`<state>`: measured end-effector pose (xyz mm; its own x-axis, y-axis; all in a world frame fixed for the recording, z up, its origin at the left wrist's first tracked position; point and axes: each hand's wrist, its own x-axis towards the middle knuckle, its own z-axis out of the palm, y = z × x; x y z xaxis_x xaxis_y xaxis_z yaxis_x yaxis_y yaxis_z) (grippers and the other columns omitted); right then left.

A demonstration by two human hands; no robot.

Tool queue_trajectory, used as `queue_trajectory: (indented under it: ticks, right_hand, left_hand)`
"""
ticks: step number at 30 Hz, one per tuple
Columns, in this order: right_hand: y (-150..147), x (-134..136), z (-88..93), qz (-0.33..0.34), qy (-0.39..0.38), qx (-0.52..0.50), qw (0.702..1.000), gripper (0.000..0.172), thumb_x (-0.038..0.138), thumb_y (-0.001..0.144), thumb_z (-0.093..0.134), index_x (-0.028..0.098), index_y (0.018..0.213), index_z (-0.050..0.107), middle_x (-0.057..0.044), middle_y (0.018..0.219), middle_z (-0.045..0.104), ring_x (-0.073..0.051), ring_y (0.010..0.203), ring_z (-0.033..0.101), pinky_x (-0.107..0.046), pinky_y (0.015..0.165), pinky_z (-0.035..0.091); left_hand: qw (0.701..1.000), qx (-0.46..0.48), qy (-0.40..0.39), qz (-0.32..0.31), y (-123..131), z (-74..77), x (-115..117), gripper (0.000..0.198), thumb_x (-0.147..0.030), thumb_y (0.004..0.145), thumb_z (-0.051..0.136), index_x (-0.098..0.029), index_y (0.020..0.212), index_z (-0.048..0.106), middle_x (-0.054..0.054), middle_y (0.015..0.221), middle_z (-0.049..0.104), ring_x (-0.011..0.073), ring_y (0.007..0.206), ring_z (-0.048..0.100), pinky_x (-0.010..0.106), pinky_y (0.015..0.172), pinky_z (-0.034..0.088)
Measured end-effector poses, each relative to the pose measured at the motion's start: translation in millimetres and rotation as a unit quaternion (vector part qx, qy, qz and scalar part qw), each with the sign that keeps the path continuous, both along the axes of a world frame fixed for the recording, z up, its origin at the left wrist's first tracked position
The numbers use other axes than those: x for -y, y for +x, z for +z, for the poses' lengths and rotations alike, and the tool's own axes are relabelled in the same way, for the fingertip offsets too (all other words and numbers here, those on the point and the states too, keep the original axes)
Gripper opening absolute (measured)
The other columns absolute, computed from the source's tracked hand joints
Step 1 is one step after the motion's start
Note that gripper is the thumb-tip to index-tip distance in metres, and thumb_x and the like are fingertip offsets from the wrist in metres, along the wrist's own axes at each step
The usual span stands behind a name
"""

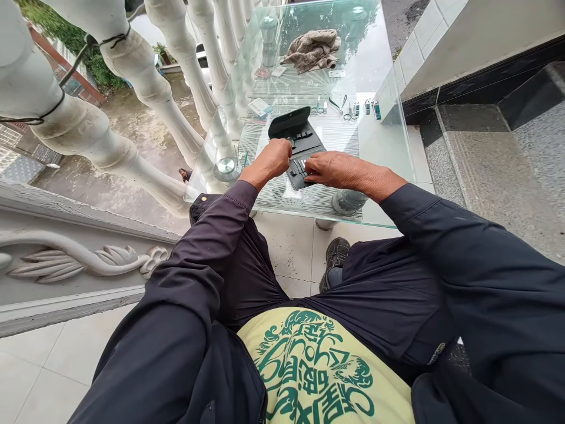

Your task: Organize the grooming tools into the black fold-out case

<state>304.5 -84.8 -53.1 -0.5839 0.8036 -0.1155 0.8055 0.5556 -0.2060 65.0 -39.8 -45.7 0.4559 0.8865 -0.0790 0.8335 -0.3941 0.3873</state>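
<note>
An open black manicure case (pixel 314 142) lies on the glass table, its flap raised at the far end. Slim metal tools (pixel 299 167) sit in the slots of its near panel, and a few more small ones show in the far panel. My left hand (pixel 277 158) is closed at the case's left edge, seemingly gripping it; its fingertips are partly hidden. From the right, my right hand (pixel 335 168) reaches over the near panel with fingers pinched beside the tools. Whatever those fingers hold is hidden.
On the glass table (pixel 379 153), nail clippers (pixel 376 110), nippers (pixel 338 105), small scissors (pixel 318 109) and other small tools lie beyond the case. A crumpled cloth (pixel 314 50) is farther back, and a small box (pixel 260 108) lies left. White balusters (pixel 132 76) stand left, steps (pixel 489 147) right.
</note>
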Motion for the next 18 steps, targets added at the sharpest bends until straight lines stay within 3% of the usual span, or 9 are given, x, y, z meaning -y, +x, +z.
queue_trajectory:
  ticks: [7, 12, 15, 18]
  right_hand:
    - [-12, 9, 1.9, -0.034, 0.039, 0.019, 0.998, 0.013, 0.024, 0.123, 0.075, 0.022, 0.116, 0.086, -0.017, 0.123, 0.089, -0.034, 0.109, 0.082, -0.04, 0.091, 0.052]
    - [-20, 18, 7.8, -0.08, 0.039, 0.03, 0.996, 0.019, 0.024, 0.127, 0.07, 0.018, 0.125, 0.088, -0.019, 0.129, 0.092, -0.035, 0.116, 0.084, -0.038, 0.092, 0.051]
    - [-21, 22, 9.3, -0.091, 0.032, 0.021, 0.995, 0.02, 0.024, 0.127, 0.07, 0.017, 0.13, 0.088, -0.021, 0.132, 0.093, -0.037, 0.119, 0.085, -0.039, 0.094, 0.053]
    - [-21, 22, 7.8, -0.111, 0.038, -0.003, 0.993, 0.02, 0.023, 0.123, 0.072, 0.016, 0.131, 0.089, -0.023, 0.133, 0.093, -0.039, 0.121, 0.086, -0.041, 0.097, 0.058]
  left_hand:
    - [1.0, -0.026, 0.015, 0.006, 2, 6.7, 7, 0.039, -0.004, 0.115, 0.067, -0.014, 0.137, 0.098, 0.022, 0.138, 0.094, 0.0379, 0.133, 0.086, 0.043, 0.113, 0.063]
    - [0.999, -0.029, 0.04, -0.021, -1, 2.1, 3, 0.052, 0.002, 0.116, 0.063, -0.013, 0.161, 0.087, 0.017, 0.136, 0.092, 0.0314, 0.129, 0.082, 0.038, 0.108, 0.057]
    - [0.997, -0.044, 0.048, -0.034, -2, -1.2, -2, 0.06, 0.001, 0.115, 0.061, -0.016, 0.167, 0.084, 0.016, 0.139, 0.093, 0.0333, 0.134, 0.082, 0.039, 0.109, 0.057]
    - [0.997, -0.045, 0.058, -0.019, -2, -4.4, -5, 0.057, -0.003, 0.117, 0.058, -0.018, 0.162, 0.088, 0.018, 0.142, 0.093, 0.0356, 0.137, 0.084, 0.041, 0.112, 0.059]
